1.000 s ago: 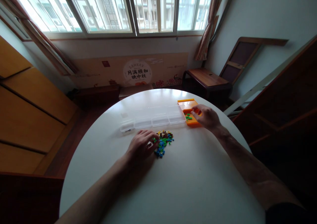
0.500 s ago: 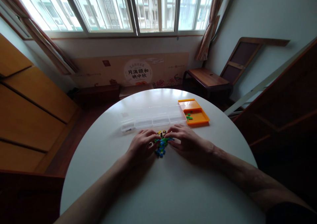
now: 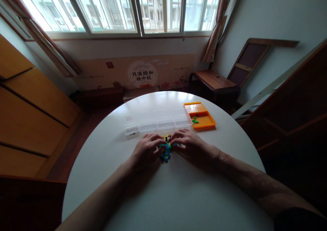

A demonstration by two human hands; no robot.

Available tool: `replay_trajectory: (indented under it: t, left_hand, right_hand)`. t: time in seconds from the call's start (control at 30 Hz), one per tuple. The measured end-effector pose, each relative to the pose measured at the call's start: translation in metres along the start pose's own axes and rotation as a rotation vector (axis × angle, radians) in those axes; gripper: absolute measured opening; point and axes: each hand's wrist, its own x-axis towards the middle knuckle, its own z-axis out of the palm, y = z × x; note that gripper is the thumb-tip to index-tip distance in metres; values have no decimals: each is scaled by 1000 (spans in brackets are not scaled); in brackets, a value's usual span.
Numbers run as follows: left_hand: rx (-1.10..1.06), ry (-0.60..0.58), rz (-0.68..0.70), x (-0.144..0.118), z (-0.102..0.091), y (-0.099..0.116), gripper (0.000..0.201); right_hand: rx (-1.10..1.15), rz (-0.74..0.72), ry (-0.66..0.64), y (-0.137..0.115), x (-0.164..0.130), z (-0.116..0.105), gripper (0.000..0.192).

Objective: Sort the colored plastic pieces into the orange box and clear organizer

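- Left hand [image 3: 146,150]: reaches in at the left side of the loose pile of small plastic bricks [image 3: 166,156], fingers curled, thumb and fingertips at the pieces; whether they pinch one, I cannot tell.
- Right hand [image 3: 190,144]: opposite, at the pile's right side, fingers bent toward the left hand's; its grip is likewise too small to tell. Only a narrow gap parts the two sets of fingertips.
- The brick pile, blue, green, yellow and dark, lies on the round white table [image 3: 168,200], well in from the rim; a broad stretch of bare tabletop runs from it to the person's side.
- Beyond the hands, a clear plastic divided case [image 3: 165,125] stretches sideways, leaving a slim strip of table between its front edge and the pile.
- At the case's right end sits an orange box [image 3: 209,126], just beside or touching it. Green bricks [image 3: 195,121] lie by its left wall, with open floor to their right; more tabletop separates it from the table's right edge.
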Motion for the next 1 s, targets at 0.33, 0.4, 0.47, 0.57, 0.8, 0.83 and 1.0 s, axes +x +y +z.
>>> replay_trajectory:
  t: [0.33,0.4,0.47,0.57,0.8,0.83,1.0]
  left_hand:
    - [-5,-97,26,0,2,1,19]
    - [-10,-110,22,-1,2,1,20]
    - [-16,-111,15,-1,3,0,21]
    - [-39,-105,15,-1,4,-2,23]
    - [-122,-86,-3,4,2,5,18]
    - [-140,-84,-16,5,1,7,15]
    - [-230,-62,-63,9,-1,11,8]
  right_hand:
    - [104,67,23,-1,1,-4,10]
    - [111,79,40,-2,2,-4,11]
    - [120,85,55,-1,1,-4,11]
    - [140,97,68,-1,1,-4,9]
    - [153,176,113,0,-1,-5,11]
    - [160,175,111,1,-1,-5,12]
    - [171,170,90,3,-2,-2,18]
